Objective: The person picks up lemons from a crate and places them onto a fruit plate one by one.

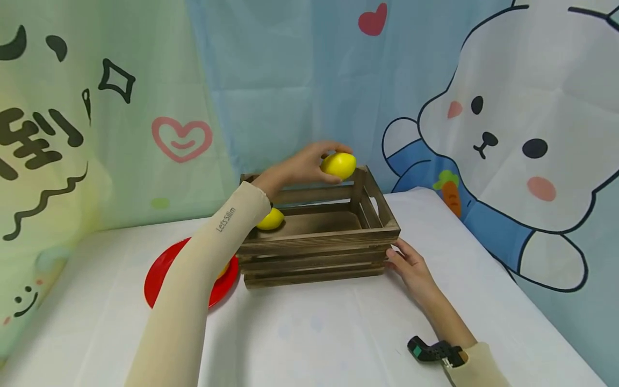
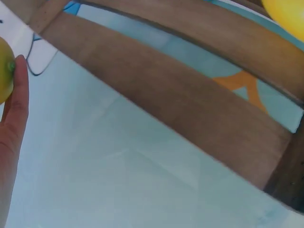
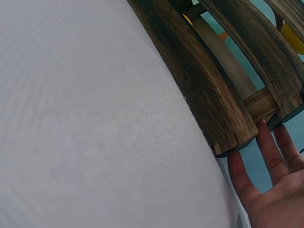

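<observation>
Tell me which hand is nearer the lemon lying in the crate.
Left. The left hand is above and right of that lemon, holding another lemon; the right hand is farther right, touching the crate from outside.

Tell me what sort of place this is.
Probably a staged recording corner indoors, judging by the cartoon backdrop, the white-covered table and the black wrist device.

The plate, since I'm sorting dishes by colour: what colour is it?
The plate is red, clearest in the head view.
</observation>
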`<move>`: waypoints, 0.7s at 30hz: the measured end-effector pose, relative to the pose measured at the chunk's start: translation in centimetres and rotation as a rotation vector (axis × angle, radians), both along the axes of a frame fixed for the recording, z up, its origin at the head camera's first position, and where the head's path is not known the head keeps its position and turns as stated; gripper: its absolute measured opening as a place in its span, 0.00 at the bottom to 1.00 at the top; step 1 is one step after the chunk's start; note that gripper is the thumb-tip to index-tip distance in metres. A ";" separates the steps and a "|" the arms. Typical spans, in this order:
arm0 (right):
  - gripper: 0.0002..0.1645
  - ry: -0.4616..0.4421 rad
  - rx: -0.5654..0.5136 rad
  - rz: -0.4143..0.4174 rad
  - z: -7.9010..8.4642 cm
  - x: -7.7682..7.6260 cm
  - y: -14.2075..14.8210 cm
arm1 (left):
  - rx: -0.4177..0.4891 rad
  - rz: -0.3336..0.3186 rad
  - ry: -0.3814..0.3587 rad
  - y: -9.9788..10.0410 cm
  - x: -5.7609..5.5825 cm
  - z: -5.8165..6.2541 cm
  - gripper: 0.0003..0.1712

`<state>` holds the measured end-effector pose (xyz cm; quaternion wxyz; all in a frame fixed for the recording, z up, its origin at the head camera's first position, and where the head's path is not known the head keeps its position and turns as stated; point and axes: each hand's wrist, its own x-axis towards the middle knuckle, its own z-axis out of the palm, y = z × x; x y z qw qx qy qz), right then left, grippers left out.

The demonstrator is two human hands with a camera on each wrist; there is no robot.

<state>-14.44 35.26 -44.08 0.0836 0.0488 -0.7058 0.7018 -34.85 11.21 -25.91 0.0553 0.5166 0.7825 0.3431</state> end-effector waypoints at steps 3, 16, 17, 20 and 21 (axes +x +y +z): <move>0.23 0.008 -0.006 0.013 0.2 -0.3 -0.1 | 0.038 0.013 0.025 0.1 0.0 0.8 0.36; 0.23 0.022 -0.043 0.045 0.1 -0.9 -0.9 | 0.150 0.011 0.093 -0.9 0.5 2.6 0.36; 0.23 0.023 -0.043 0.044 0.1 -0.9 -0.7 | 0.154 0.009 0.104 -1.0 0.7 2.7 0.36; 0.25 0.024 -0.043 0.044 0.1 -0.6 -0.2 | 0.161 0.000 0.115 -1.2 1.4 3.0 0.37; 0.25 0.024 -0.048 0.047 0.1 -0.5 0.0 | 0.163 -0.004 0.117 -1.3 1.6 3.1 0.37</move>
